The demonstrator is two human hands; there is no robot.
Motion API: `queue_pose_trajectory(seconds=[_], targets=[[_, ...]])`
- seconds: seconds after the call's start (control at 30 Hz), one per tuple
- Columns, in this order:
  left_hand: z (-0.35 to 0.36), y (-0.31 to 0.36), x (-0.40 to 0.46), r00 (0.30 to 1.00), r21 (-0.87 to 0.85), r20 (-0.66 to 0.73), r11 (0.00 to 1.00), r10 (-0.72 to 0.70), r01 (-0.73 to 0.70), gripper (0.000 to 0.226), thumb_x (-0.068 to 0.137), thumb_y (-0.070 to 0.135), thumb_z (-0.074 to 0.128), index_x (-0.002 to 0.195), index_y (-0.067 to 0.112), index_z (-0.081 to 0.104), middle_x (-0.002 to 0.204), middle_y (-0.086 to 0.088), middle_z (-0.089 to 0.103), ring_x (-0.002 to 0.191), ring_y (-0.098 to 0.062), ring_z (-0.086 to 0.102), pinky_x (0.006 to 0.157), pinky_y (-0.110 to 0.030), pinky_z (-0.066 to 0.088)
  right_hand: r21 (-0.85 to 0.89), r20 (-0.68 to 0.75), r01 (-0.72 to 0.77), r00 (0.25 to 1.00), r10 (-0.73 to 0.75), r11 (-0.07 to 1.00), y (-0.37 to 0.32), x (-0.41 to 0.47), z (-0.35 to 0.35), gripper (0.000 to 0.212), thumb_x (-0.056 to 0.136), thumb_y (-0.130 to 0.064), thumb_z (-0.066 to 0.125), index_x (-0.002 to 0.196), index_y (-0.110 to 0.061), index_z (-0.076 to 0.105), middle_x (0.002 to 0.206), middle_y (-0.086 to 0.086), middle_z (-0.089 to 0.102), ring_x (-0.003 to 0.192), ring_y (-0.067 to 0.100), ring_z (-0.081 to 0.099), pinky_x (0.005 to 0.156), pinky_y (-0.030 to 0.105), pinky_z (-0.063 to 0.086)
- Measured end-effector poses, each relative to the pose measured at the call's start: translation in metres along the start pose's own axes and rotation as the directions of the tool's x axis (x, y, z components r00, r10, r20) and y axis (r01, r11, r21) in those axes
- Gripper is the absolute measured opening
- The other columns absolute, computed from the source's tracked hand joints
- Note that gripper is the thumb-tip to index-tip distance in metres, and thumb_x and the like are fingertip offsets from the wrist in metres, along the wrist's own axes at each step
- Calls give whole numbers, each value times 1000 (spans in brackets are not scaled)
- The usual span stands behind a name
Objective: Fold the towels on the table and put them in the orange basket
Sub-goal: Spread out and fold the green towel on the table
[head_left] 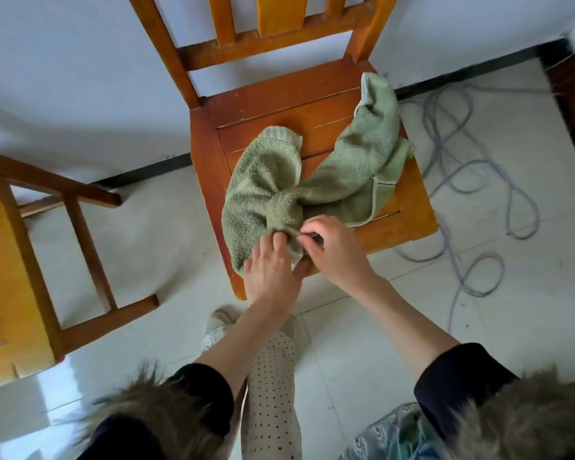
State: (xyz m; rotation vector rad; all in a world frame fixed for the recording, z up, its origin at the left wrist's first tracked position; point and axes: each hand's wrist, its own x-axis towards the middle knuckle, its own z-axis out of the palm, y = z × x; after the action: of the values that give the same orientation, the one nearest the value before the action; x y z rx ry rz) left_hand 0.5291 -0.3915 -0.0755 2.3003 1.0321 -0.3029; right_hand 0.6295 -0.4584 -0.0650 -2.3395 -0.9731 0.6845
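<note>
We've got both hands pinching the near corner of the green towel (pixel 279 194): left hand (pixel 269 270) and right hand (pixel 336 250) side by side. Beyond them it's bunched up across the wooden chair (pixel 210 167) seat.

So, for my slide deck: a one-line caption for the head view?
Both hands, left hand and right hand, pinch a crumpled green towel on a wooden chair.

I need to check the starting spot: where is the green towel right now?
In the head view the green towel lies crumpled on the wooden chair seat, centre frame, both hands pinching its near edge.
</note>
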Motion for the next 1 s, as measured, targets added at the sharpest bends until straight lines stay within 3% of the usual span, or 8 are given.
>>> queue_pose_trajectory(seconds=[0.1, 0.17, 0.23, 0.4, 0.6, 0.7, 0.83, 1.0], targets=[[-21, -7, 7, 999, -169, -35, 986, -11, 5, 22, 91, 15, 52, 110, 6, 57, 105, -10, 57, 90, -29, 56, 76, -34, 46, 217, -26, -164, 984, 174, 962, -9, -4, -15, 20, 90, -19, 57, 102, -6, 65, 98, 3, 67, 91, 12, 58, 79, 20, 43], [-42, -12, 8, 997, -271, -33, 960, 64, -71, 18, 90, 7, 53, 106, 5, 63, 92, -6, 61, 78, -24, 55, 63, -14, 39, 336, 16, -235, 970, 244, 912, -14, -5, -32, 21, 91, -21, 56, 104, -6, 63, 92, 0, 66, 88, 11, 60, 76, 20, 47], [-72, -11, 7, 990, -317, -33, 938, 135, -138, 16, 90, 8, 57, 103, 6, 66, 83, 1, 62, 70, -17, 54, 59, -4, 38, 398, 18, -253, 963, 269, 881, -23, -5, -50, 22, 91, -21, 56, 105, -5, 62, 90, 2, 66, 85, 12, 62, 72, 19, 48], [-157, 17, 4, 955, -311, -112, 903, 276, -297, 12, 88, 14, 62, 98, 10, 65, 74, 8, 58, 60, -10, 53, 58, -5, 42, 398, -67, -151, 979, 193, 905, -70, -6, -102, 12, 94, -20, 51, 100, -12, 58, 86, -10, 58, 79, -6, 54, 66, 1, 41], [-266, 71, -21, 866, -295, -299, 825, 400, -483, 7, 89, 20, 59, 86, 26, 59, 69, 18, 57, 62, 0, 56, 54, -7, 40, 312, -128, -41, 988, 84, 949, -142, -13, -191, 13, 98, -25, 43, 97, -18, 54, 80, -12, 53, 72, -2, 49, 61, 7, 37], [-323, 90, -37, 828, -285, -399, 806, 393, -519, 5, 89, 23, 60, 89, 20, 64, 69, 12, 61, 63, 0, 55, 55, -8, 40, 245, -76, 23, 997, -5, 969, -181, -30, -235, 20, 96, -36, 45, 91, -19, 55, 71, -11, 51, 58, -7, 47, 54, 9, 36], [-395, 102, -64, 771, -232, -466, 781, 433, -579, 5, 88, 23, 62, 88, 20, 67, 71, 9, 62, 64, -1, 54, 59, -4, 39, 210, -37, 104, 994, -99, 972, -236, -53, -277, 13, 92, -27, 55, 79, -24, 55, 65, -9, 47, 52, -6, 46, 50, 11, 34], [-477, 93, -106, 705, -158, -547, 772, 451, -616, 8, 87, 14, 60, 85, 16, 67, 74, 10, 61, 67, -1, 51, 63, 0, 36, 192, -108, 192, 979, -174, 962, -300, -72, -306, 17, 91, -29, 56, 88, -12, 61, 72, -1, 52, 58, 1, 44, 57, 19, 32]])
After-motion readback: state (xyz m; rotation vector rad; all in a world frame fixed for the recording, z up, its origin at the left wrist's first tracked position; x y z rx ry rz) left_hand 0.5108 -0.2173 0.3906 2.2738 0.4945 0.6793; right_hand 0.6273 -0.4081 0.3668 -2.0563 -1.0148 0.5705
